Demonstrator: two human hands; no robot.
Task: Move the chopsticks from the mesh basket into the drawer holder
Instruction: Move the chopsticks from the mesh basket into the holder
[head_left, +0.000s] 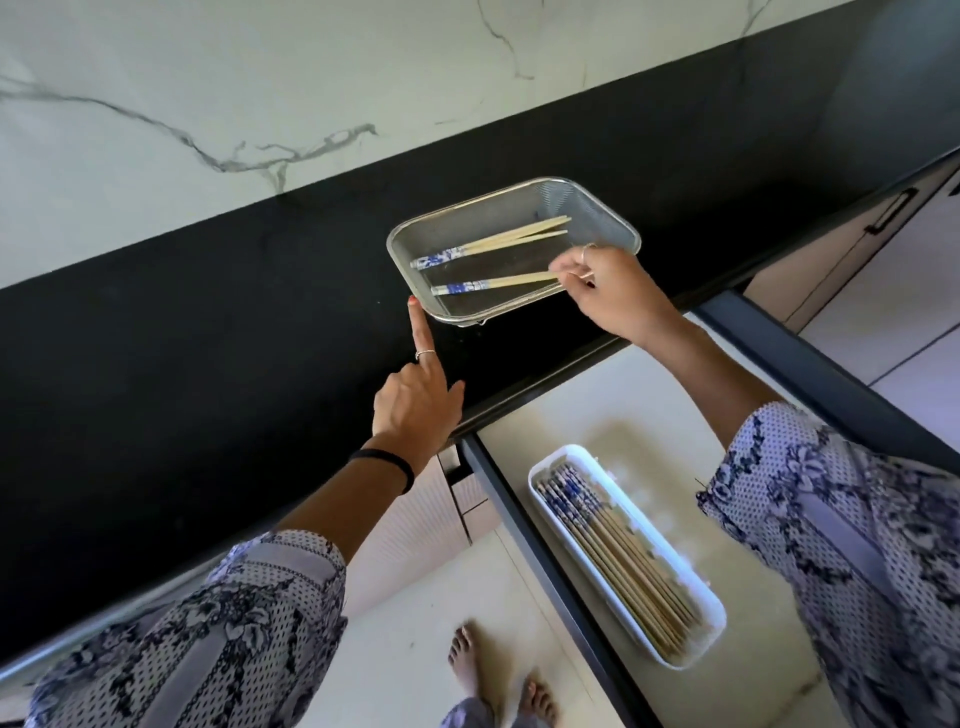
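Observation:
A steel mesh basket (613, 221) sits on the black counter. Inside lie pale chopsticks with blue-and-white ends: a pair (498, 242) toward the back and one or two (488, 285) toward the front. My right hand (608, 291) reaches into the basket from the right, its fingertips pinched on the thin end of the front chopsticks. My left hand (415, 400) rests on the counter with its index finger stretched out, the tip touching the basket's near left corner. Below, a white holder (558, 457) in the open drawer is packed with several matching chopsticks (618, 551).
The black counter (208, 364) runs along a white marble wall. The open drawer (649, 405) has dark rims and sticks out under the counter's edge. Bare feet (498, 680) stand on the pale floor to the drawer's left. Cabinet fronts with a dark handle (891, 210) lie at right.

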